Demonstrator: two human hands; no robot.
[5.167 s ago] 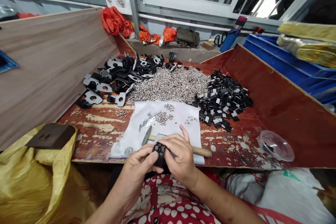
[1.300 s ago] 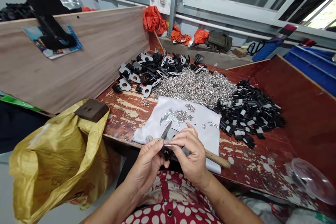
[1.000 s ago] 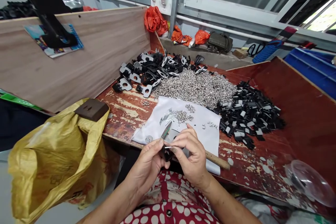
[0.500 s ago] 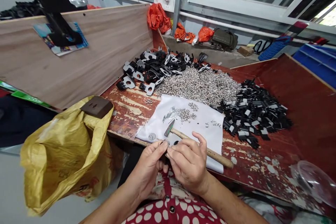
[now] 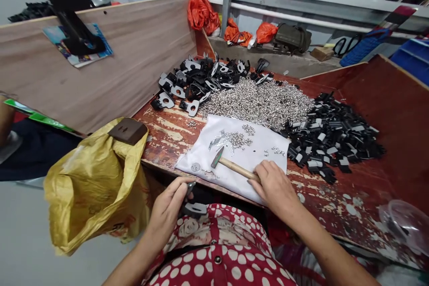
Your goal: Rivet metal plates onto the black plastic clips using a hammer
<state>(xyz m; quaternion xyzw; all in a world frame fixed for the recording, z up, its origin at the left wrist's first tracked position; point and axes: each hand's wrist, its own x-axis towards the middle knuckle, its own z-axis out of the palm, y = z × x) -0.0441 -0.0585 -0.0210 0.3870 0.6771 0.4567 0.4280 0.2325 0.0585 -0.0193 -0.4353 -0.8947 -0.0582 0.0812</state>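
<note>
My left hand is closed on a small black and grey plastic part, held low over my lap at the table's front edge. My right hand is wrapped round the wooden handle of a hammer, whose head rests on or just above the white cloth; I cannot tell which. Beyond the hammer head, small silver metal pieces and thin pins lie on the cloth. A round metal disc sits near the cloth's left corner.
Behind the cloth spreads a heap of shiny metal pieces. Black and grey plastic parts are piled at its left, black parts at its right. A yellow bag hangs at the left, and a clear plastic bowl stands at the right.
My hands have parted. The right hand has gone to the hammer handle and grips it, while the left has moved left and lower with the plastic part, which now shows more.
</note>
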